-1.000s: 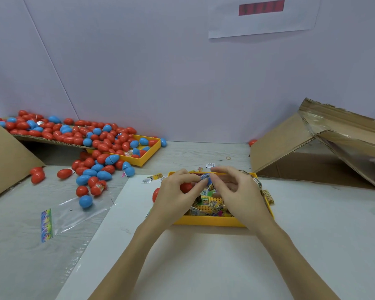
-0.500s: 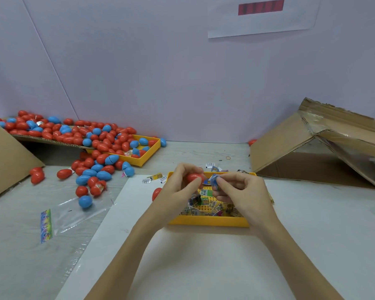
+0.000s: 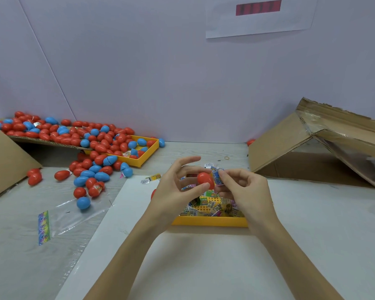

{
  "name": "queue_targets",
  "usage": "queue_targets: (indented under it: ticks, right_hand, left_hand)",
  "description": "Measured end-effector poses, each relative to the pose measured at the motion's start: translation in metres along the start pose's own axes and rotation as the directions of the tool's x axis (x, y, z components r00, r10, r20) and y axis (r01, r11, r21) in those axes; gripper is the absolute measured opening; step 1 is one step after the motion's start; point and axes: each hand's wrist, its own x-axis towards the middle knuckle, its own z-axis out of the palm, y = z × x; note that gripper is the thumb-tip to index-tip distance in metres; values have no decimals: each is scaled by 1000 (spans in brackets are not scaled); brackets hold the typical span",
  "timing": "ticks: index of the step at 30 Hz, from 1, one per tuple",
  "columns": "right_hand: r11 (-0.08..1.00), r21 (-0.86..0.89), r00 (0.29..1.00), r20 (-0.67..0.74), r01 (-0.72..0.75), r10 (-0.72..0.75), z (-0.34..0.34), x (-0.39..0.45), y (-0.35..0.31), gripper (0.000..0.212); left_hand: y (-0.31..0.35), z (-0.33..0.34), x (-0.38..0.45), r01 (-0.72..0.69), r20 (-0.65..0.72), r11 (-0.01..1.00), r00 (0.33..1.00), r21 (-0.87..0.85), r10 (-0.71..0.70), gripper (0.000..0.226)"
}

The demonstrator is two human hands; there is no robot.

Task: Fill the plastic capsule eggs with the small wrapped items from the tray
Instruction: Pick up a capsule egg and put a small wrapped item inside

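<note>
My left hand (image 3: 173,189) holds a red capsule egg (image 3: 204,179) between thumb and fingers, raised above the yellow tray (image 3: 210,221). My right hand (image 3: 245,191) pinches a small blue wrapped item (image 3: 217,176) that touches the egg's right side. The tray holds several small colourful wrapped items (image 3: 212,205). Part of the tray is hidden behind both hands.
A heap of red and blue eggs (image 3: 91,144) spills from a cardboard ramp and a second yellow tray (image 3: 146,155) at the left. A clear plastic bag (image 3: 69,215) lies front left. An open cardboard box (image 3: 325,148) sits at the right. Loose wrappers (image 3: 149,179) lie behind the tray.
Both hands have risen from the tray. The red egg and the blue wrapped item came up with them and are now pressed together.
</note>
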Motion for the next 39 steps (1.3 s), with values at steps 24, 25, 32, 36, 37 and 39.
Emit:
queue_targets:
  ticks: [24,25,32,36,37,39]
  right_hand:
    - [998,-44,998,50,34,-32,2,-1,2,9]
    - [998,-49,998,52,32,-30,2,-2,2,8]
    - [998,-56,998,65,6,-2,5,-3,3,8]
    - [999,-8,998,55,-33,34,5,-3,3,12]
    - [999,12,998,52,-47,46,5,-3,3,14]
    - [995,61,996,51,-77,74,5,-3,4,18]
  left_hand:
    - [-5,-1,0,-13,6,998,1000,66,13,50]
    - [-6,-2,0,-17,3,998,1000,63,17,49]
    - [-8,-3,2,-14,-17,999,1000,35,14,49]
    - [-10,-1,2,-36,-53,999,998,16,36,41]
    - [-11,0,2,-47,-64,999,997,16,48,39]
    - [-11,2,2,-79,-75,997,994,14,80,35]
